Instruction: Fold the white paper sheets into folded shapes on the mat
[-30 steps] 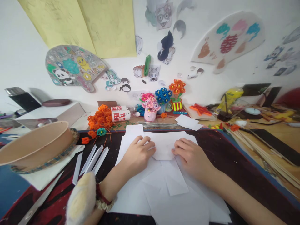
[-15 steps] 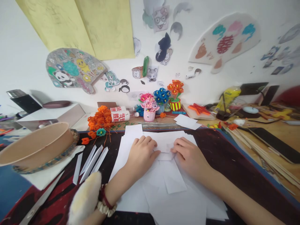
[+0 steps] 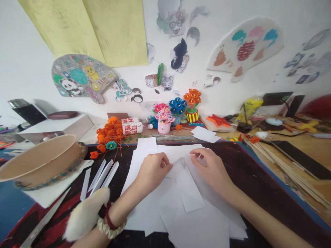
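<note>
White paper sheets (image 3: 201, 224) lie in an overlapping pile on the dark mat. Over the pile's left part is my left hand (image 3: 154, 169), its fingers curled and thumb close to the index finger; whatever they pinch, if anything, is too small to make out. My right hand (image 3: 210, 168) hovers at the right side of the pile, thumb and fingers apart, with nothing seen in it. Between the hands a small folded paper piece (image 3: 183, 162) stands at the top of a narrow strip. A smaller white sheet (image 3: 192, 201) lies just below.
Folded paper strips (image 3: 102, 177), scissors (image 3: 46, 218) and a round wooden hoop (image 3: 38, 158) are at the left. Orange flowers (image 3: 111, 131) and flower pots (image 3: 164, 126) stand behind. Thin sticks (image 3: 287, 165) and a black phone (image 3: 301, 158) lie at the right.
Both hands have come off the small folded paper between them, and it now sits tilted. My right hand's fingers have opened. The fluffy wrist ornament has swung left.
</note>
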{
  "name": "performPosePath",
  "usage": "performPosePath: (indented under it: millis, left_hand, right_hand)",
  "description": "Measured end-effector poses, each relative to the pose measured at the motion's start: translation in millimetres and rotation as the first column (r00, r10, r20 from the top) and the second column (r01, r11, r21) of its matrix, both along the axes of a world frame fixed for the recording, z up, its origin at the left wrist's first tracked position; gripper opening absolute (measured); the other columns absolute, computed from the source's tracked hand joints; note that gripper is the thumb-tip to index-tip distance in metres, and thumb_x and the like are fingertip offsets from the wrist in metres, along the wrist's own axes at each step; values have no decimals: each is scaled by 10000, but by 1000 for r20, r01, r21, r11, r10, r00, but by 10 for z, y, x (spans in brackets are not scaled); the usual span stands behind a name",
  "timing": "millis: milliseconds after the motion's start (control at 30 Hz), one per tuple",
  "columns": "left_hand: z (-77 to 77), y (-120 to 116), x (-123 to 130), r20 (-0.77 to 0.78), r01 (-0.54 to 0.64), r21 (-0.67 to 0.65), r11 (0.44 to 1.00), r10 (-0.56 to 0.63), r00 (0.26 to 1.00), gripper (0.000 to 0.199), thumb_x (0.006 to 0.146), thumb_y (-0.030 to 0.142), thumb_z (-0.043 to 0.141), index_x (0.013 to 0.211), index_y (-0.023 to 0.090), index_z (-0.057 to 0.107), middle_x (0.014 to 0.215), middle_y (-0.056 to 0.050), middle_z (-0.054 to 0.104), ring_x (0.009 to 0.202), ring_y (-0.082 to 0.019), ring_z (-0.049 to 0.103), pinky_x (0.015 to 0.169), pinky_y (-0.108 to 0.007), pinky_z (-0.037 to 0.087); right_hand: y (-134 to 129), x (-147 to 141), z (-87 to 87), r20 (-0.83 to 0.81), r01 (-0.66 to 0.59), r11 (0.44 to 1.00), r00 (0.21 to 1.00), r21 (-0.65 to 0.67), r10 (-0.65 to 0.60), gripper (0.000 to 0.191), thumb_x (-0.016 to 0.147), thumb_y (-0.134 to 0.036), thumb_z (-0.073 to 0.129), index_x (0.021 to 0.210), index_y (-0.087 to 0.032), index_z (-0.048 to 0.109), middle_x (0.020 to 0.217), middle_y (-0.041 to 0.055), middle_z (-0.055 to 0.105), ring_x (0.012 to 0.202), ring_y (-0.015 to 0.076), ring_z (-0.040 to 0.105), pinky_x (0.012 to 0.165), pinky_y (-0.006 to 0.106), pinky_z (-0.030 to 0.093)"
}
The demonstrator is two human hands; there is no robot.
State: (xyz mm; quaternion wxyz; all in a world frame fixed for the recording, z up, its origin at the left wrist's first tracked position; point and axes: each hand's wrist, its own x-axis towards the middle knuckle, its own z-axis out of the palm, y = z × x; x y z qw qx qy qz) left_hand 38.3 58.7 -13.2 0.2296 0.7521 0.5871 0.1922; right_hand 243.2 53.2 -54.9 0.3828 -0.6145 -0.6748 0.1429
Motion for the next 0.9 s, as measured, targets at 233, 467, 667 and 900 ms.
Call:
performPosePath:
  millis: [233,467,667,900]
  left_hand:
    - [32,-87,157,540,0,-256,967,143,830,119,827,252,507,731,198,462,547,31,590,418,-107,492,416,-216,365]
    - [-24,-211,309,739,247,-397,884,148,657,217,819,289,569,954,119,580,766,-68,686,591,-138,643,542,-240,480]
    - [-85,-33,115,544,178,-272,946,-1,839,269,738,382,670,854,147,608,743,-28,656,571,-125,564,482,-224,418]
    - [-55,84,-49,279,150,-84,985,-121,953,84,737,252,647,713,173,632,610,42,568,565,-103,462,546,-224,363]
  right_hand:
    - [-30,-85,96,-324,-131,984,942,-118,87,307,850,-420,504,998,-191,647,936,81,667,881,235,588,787,348,430]
    - [-80,-115,166,-479,-439,892,810,-111,338,318,839,-445,560,667,-179,571,633,1,558,637,159,510,601,274,396]
    - [25,20,132,-567,-528,812,758,-247,321,331,764,-483,640,799,-154,646,636,5,575,597,153,521,573,278,406]
    - [79,104,94,-496,-529,780,802,-333,332,246,732,-378,668,860,-168,660,707,20,655,626,162,577,592,281,441]
